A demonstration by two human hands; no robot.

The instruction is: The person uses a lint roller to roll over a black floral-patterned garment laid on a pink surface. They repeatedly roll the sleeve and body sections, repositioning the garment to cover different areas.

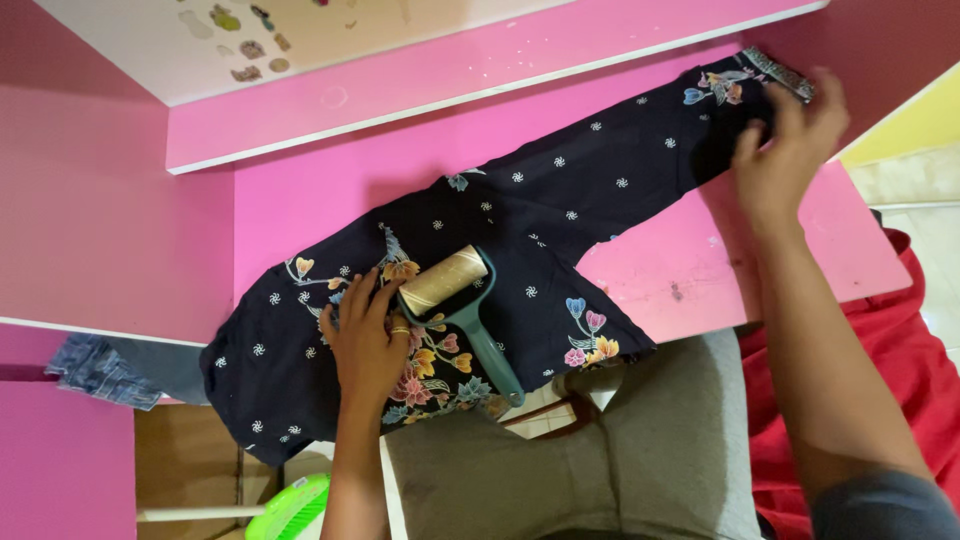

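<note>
A dark garment (560, 210) with small white pinwheel marks and coloured flower prints lies spread across the pink tabletop (330, 190), running from the lower left up to the far right corner, its lower edge hanging over the near side. The left hand (365, 335) lies flat on the flowered part of the cloth, fingers spread and pressing down, gripping nothing; a ring shows on one finger. Just beside it, touching its fingertips, a lint roller (460, 300) lies on the garment, its tan roll tilted up toward the right and its teal handle pointing down toward the person's lap. The right hand (785, 140) reaches to the far right end of the garment, fingers curled onto the cloth near a patterned band (778, 72) at its tip; whether it pinches the cloth or only presses on it cannot be told. The two hands are well apart, one at each end of the garment. Above the tabletop runs a pink ledge (450, 80) with a white surface behind it bearing small stickers (245, 40). At the left, a piece of denim (95, 370) pokes out below the tabletop edge. A green brush-like thing (290, 510) sits at the bottom, and red cloth (890, 350) lies at the right beside the person's grey-clad lap (620, 450).
</note>
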